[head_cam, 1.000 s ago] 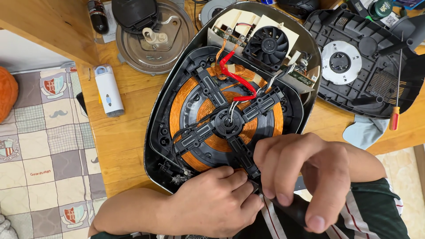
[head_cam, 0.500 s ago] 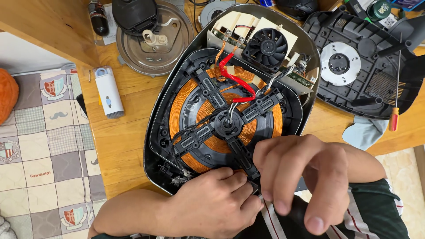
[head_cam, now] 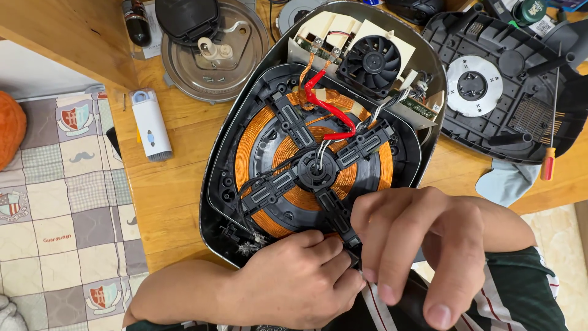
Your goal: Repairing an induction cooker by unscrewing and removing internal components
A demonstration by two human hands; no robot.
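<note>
Centrally: one opened cooker base [head_cam: 214,184], glossy round copper coil [head_cam: 257,147], four black plastic spokes. At six o'clock, left hand [head_cam: 294,282] and right hand [head_cam: 422,245] pinched together on lower spoke [head_cam: 335,220].

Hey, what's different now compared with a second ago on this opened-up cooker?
Almost nothing. The left hand and right hand stay pinched together at the near arm of the black cross bracket over the copper coil, with only slight finger shifts. The fan, red wire and white brush tool lie unchanged.
</note>
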